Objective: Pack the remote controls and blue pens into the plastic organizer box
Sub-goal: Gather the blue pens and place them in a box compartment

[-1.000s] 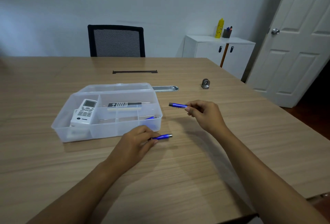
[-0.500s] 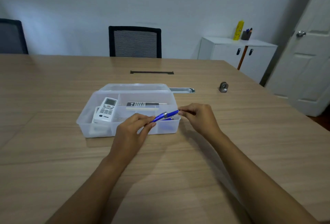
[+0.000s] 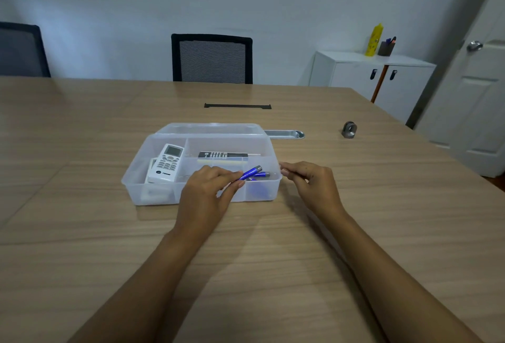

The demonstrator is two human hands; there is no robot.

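One slim blue pen (image 3: 250, 173) is now pinched by the left hand (image 3: 207, 192) over the clear plastic organizer box (image 3: 164, 197), near its front-right corner; the right hand (image 3: 308, 181), emptied of its pen, is loosely curled beside it.

Only semi-legible text: dark logo and brand word on lower face of white rectangular remote control (image 3: 166, 164), looks like "TRANE", blurred. Its button labels, and markings on slim black-and-white remote (image 3: 222, 155), are too small to read.
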